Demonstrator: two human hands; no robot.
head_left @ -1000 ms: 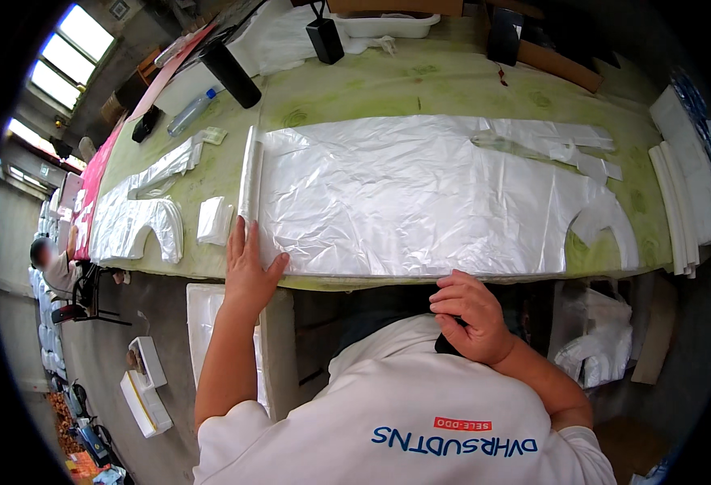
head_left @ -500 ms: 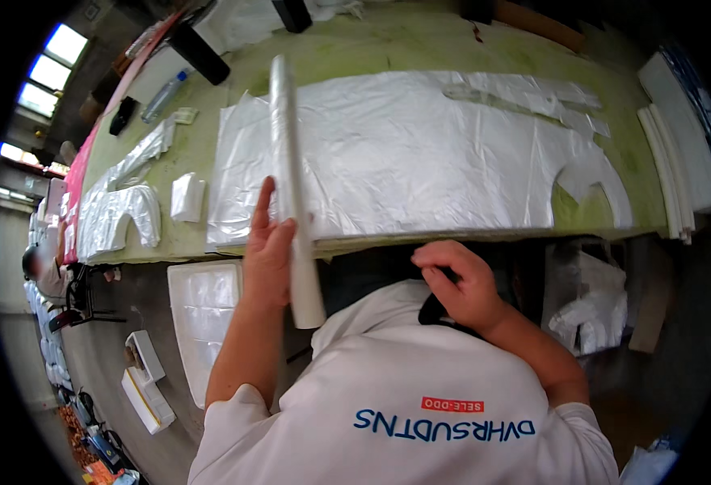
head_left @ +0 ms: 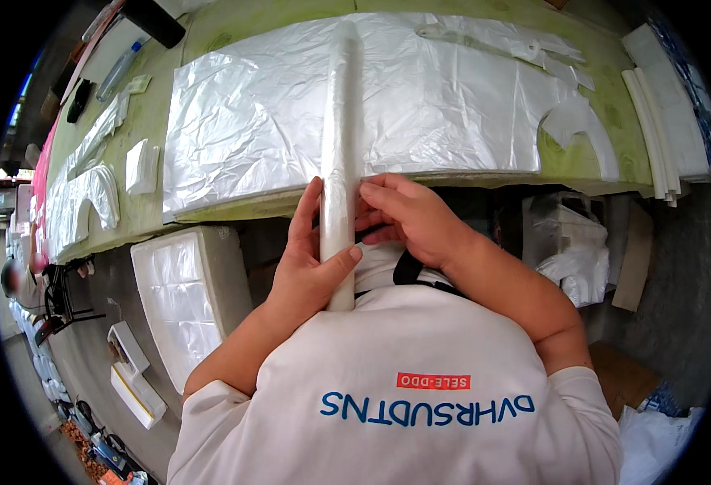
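One smooth plastic roll (head_left: 339, 153), btwn L fingers (head_left: 305, 212) & R fingers (head_left: 388, 200), crinkly sheet (head_left: 250, 109)

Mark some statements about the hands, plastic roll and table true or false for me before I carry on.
1. The left hand holds the plastic roll. True.
2. The right hand is far from the plastic roll. False: it is at its right side.
3. The bottle lies on the table, left of the plastic sheet. True.
4. The plastic roll lies wholly on the floor. False: its near end juts past the table edge toward the person.
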